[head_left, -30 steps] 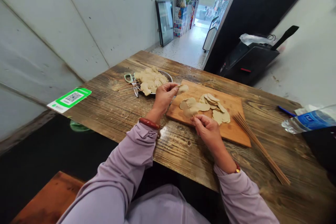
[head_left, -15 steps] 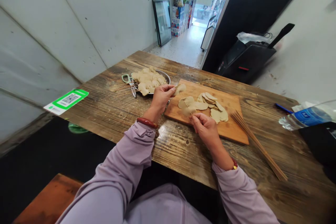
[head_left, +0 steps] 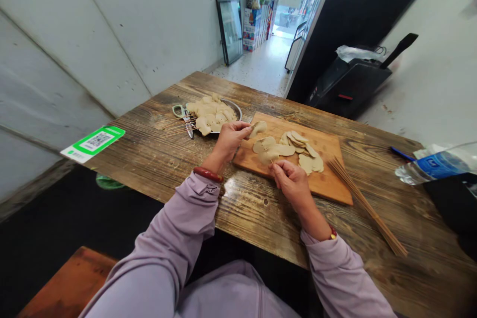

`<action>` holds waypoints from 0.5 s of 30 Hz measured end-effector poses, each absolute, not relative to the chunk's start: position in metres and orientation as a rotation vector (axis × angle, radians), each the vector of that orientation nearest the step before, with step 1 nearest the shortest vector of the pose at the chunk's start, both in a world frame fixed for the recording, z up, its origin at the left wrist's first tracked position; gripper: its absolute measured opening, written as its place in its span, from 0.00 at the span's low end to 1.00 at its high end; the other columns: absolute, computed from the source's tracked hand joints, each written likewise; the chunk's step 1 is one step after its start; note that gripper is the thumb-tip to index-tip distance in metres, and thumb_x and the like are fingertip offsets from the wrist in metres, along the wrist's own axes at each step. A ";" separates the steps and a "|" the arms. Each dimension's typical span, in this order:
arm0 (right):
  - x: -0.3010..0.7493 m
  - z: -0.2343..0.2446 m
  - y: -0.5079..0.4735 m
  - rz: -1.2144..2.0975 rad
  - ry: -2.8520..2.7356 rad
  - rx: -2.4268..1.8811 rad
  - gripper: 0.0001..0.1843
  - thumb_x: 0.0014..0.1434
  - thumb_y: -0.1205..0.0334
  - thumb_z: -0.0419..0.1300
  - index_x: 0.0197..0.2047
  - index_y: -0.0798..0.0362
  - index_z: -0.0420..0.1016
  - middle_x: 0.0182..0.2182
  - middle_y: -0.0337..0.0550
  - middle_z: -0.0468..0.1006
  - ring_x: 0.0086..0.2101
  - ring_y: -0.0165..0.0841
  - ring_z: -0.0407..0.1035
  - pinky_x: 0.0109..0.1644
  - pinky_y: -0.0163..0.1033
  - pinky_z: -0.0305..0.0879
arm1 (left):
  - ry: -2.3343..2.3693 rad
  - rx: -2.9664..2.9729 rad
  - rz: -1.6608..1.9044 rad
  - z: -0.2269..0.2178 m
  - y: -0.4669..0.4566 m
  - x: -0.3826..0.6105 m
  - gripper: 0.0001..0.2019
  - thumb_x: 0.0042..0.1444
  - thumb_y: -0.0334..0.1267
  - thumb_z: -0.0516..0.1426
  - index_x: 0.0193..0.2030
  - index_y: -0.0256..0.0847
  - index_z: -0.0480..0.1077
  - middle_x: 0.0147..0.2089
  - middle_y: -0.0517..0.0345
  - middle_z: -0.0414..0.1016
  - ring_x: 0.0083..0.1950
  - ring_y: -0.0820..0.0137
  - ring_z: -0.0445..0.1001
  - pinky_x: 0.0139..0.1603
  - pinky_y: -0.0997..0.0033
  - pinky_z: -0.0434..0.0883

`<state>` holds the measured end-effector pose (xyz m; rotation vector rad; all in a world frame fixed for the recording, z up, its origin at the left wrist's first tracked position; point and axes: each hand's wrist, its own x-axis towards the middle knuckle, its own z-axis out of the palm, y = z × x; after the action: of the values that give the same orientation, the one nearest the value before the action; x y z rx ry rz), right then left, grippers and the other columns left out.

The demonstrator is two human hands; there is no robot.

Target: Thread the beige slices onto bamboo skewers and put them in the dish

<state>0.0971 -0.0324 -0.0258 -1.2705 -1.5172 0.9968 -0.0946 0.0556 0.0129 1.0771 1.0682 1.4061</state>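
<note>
My left hand [head_left: 231, 140] pinches a thin beige slice [head_left: 258, 128] between thumb and fingers, above the left part of a wooden cutting board [head_left: 330, 146]. Nearer to me, my right hand [head_left: 292, 179] is closed on a thin skewer, of which only a short bit shows at the fingertips. Beige slices [head_left: 267, 151] appear threaded on this skewer, just beyond those fingers. More loose slices [head_left: 298, 141] lie in a pile on the board. Right of it, a bundle of bare wooden skewers [head_left: 367, 204] rests partly on the board's edge.
Skewered slices [head_left: 212, 113] are heaped on a round metal plate [head_left: 239, 111] at the back left. Scissors [head_left: 188, 123] lie beside it. A water bottle [head_left: 432, 166] lies on its side at right. A QR code card [head_left: 95, 144] is at the left table edge.
My left hand has shifted very slightly to the right with its slice, which has turned a little. My right hand stays nearly still on the skewer.
</note>
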 end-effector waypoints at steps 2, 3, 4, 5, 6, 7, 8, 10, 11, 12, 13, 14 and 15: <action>0.097 -0.026 -0.033 1.004 -1.506 -1.249 0.20 0.64 0.46 0.58 0.36 0.54 0.78 0.14 0.31 0.65 0.17 0.27 0.57 0.23 0.35 0.53 | 1.040 1.030 1.407 0.014 0.055 -0.093 0.09 0.42 0.37 0.71 0.28 0.37 0.78 0.27 0.61 0.75 0.29 0.76 0.67 0.33 0.75 0.66; 0.096 -0.025 -0.033 1.018 -1.499 -1.236 0.20 0.64 0.45 0.58 0.36 0.53 0.78 0.14 0.31 0.65 0.17 0.27 0.57 0.23 0.35 0.53 | 1.018 0.977 1.411 0.014 0.055 -0.092 0.09 0.42 0.37 0.71 0.29 0.38 0.79 0.28 0.60 0.76 0.30 0.75 0.68 0.33 0.75 0.67; 0.096 -0.025 -0.033 1.037 -1.489 -1.221 0.20 0.64 0.45 0.58 0.37 0.53 0.78 0.14 0.31 0.65 0.16 0.27 0.57 0.23 0.35 0.53 | 0.994 0.911 1.411 0.014 0.056 -0.092 0.09 0.44 0.38 0.71 0.31 0.39 0.79 0.30 0.59 0.77 0.31 0.74 0.70 0.34 0.75 0.68; 0.095 -0.025 -0.033 1.059 -1.478 -1.206 0.20 0.64 0.44 0.58 0.38 0.54 0.78 0.14 0.30 0.64 0.16 0.27 0.56 0.23 0.35 0.52 | 0.970 0.843 1.405 0.014 0.056 -0.092 0.10 0.45 0.39 0.71 0.32 0.40 0.78 0.33 0.59 0.79 0.33 0.73 0.72 0.34 0.75 0.70; 0.094 -0.024 -0.033 1.077 -1.466 -1.191 0.20 0.64 0.44 0.58 0.38 0.54 0.78 0.14 0.30 0.64 0.16 0.27 0.56 0.23 0.34 0.52 | 0.945 0.785 1.395 0.014 0.057 -0.091 0.10 0.47 0.41 0.70 0.33 0.41 0.78 0.34 0.58 0.80 0.34 0.72 0.74 0.35 0.74 0.71; 0.094 -0.024 -0.033 1.089 -1.454 -1.179 0.20 0.64 0.44 0.58 0.38 0.54 0.78 0.14 0.30 0.63 0.16 0.26 0.56 0.23 0.34 0.51 | 0.921 0.743 1.376 0.013 0.057 -0.091 0.10 0.48 0.43 0.70 0.33 0.41 0.78 0.35 0.57 0.80 0.34 0.71 0.75 0.36 0.73 0.72; 0.093 -0.024 -0.033 1.096 -1.442 -1.169 0.20 0.64 0.44 0.58 0.39 0.54 0.78 0.13 0.29 0.63 0.16 0.26 0.55 0.23 0.34 0.51 | 0.896 0.719 1.351 0.013 0.057 -0.090 0.11 0.50 0.45 0.70 0.33 0.42 0.77 0.34 0.56 0.80 0.34 0.70 0.76 0.36 0.72 0.73; 0.093 -0.025 -0.033 1.101 -1.431 -1.162 0.21 0.64 0.44 0.58 0.39 0.54 0.78 0.13 0.29 0.63 0.16 0.26 0.55 0.23 0.34 0.51 | 0.831 0.714 1.300 0.011 0.056 -0.088 0.13 0.50 0.48 0.71 0.32 0.41 0.77 0.33 0.55 0.80 0.35 0.68 0.77 0.38 0.69 0.74; 0.092 -0.025 -0.033 1.105 -1.432 -1.165 0.21 0.64 0.44 0.58 0.39 0.54 0.78 0.13 0.29 0.63 0.16 0.26 0.54 0.23 0.34 0.50 | 0.796 0.723 1.278 0.011 0.056 -0.087 0.14 0.49 0.48 0.71 0.33 0.41 0.77 0.33 0.55 0.80 0.35 0.67 0.78 0.39 0.68 0.75; 0.092 -0.025 -0.033 1.110 -1.434 -1.172 0.21 0.64 0.44 0.58 0.39 0.54 0.78 0.13 0.29 0.63 0.16 0.25 0.54 0.23 0.34 0.50 | 0.766 0.734 1.259 0.010 0.055 -0.085 0.14 0.48 0.47 0.72 0.33 0.41 0.77 0.33 0.55 0.81 0.36 0.67 0.78 0.40 0.67 0.75; 0.092 -0.025 -0.033 1.116 -1.438 -1.178 0.21 0.64 0.43 0.58 0.38 0.54 0.78 0.13 0.29 0.63 0.16 0.25 0.54 0.23 0.33 0.50 | 0.744 0.742 1.248 0.009 0.054 -0.084 0.14 0.47 0.46 0.73 0.34 0.41 0.78 0.33 0.55 0.81 0.36 0.67 0.78 0.40 0.67 0.75; 0.092 -0.025 -0.033 1.120 -1.441 -1.183 0.21 0.64 0.43 0.58 0.38 0.54 0.78 0.13 0.29 0.63 0.16 0.25 0.54 0.23 0.33 0.50 | 0.732 0.743 1.246 0.009 0.053 -0.083 0.14 0.46 0.45 0.73 0.34 0.41 0.78 0.33 0.56 0.81 0.35 0.68 0.78 0.41 0.68 0.75; 0.092 -0.025 -0.033 1.123 -1.443 -1.185 0.21 0.63 0.43 0.59 0.38 0.55 0.78 0.13 0.29 0.63 0.16 0.25 0.54 0.22 0.33 0.50 | 0.728 0.738 1.251 0.008 0.053 -0.083 0.13 0.46 0.43 0.73 0.34 0.41 0.78 0.33 0.57 0.80 0.35 0.69 0.78 0.40 0.68 0.75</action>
<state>0.0923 -0.0333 -0.0253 -1.1846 -1.4430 1.1229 -0.0826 0.0525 0.0084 0.7375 0.7283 1.2515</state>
